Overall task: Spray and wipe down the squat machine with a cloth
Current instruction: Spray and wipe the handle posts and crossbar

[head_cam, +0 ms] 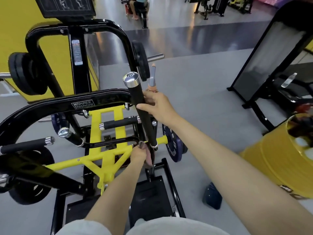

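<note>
Grey shorts (169, 226), left grip (138, 154) clutching pink cloth (149, 158) at base of handle bar (137, 94), right grip (158, 106) round spray bottle (152, 78) above.

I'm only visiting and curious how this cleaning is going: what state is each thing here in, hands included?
left hand: grips the cloth.
cloth: bunched, pressed against the handle's lower end.
right hand: holds the spray bottle beside the handle.
spray bottle: upright, nozzle on top.
handle: leaning upright, chrome cap on top.
yellow bin: open-topped, things inside.
</note>
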